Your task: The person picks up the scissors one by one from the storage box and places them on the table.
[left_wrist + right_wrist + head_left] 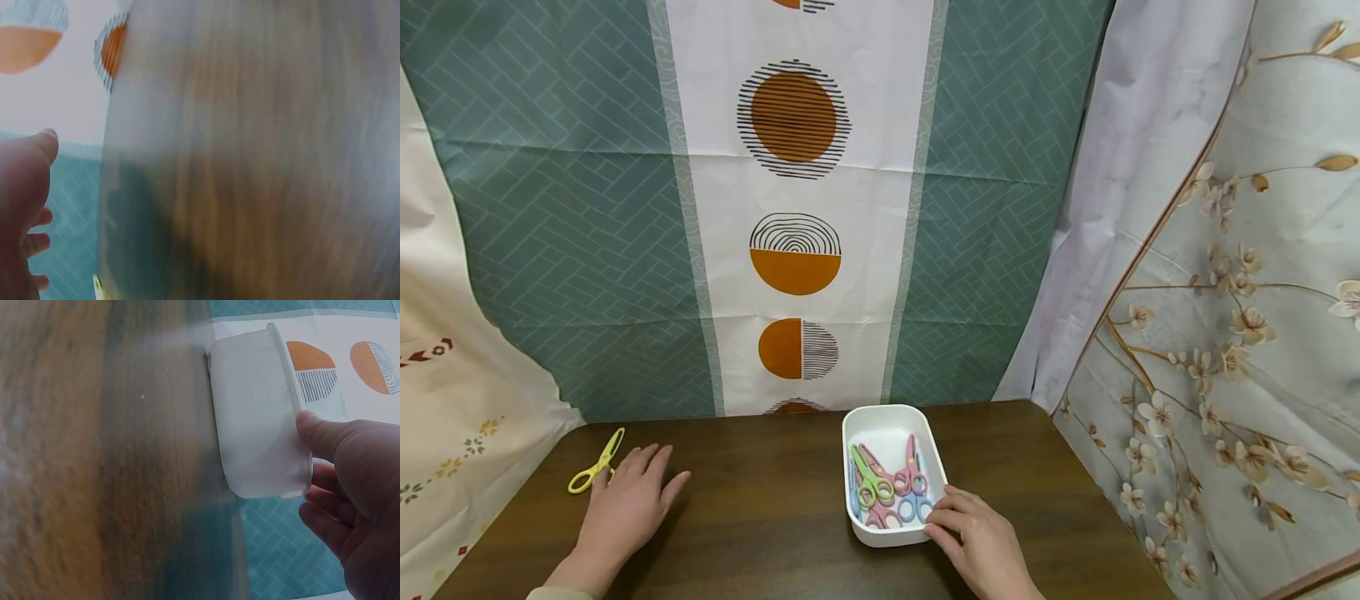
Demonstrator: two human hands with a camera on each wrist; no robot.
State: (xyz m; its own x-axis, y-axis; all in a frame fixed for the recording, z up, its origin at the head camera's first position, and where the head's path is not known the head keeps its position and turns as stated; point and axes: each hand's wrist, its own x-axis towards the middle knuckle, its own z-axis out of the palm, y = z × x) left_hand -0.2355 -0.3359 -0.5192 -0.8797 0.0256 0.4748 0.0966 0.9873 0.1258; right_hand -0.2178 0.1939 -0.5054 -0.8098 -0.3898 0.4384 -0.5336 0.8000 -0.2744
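My left hand [625, 504] reaches low over the left of the table, fingers spread. Yellow scissors [602, 463] lie right beside its fingertips, partly covered by them. In the left wrist view the thumb and fingers of that hand [19, 206] are extended and hold nothing. My right hand [981, 537] grips the near right corner of a white plastic box [891, 537]. The right wrist view shows its thumb on the rim and the other fingers around the corner. Inside the box lie green scissors [868, 482], pink scissors [912, 467] and blue scissors [907, 507], partly overlapping.
The dark wooden table [760, 500] ends at the back against a hanging green and white cloth [880, 250]. A floral curtain [1210, 375] borders the right side, and a cream cloth [467, 400] hangs along the left edge.
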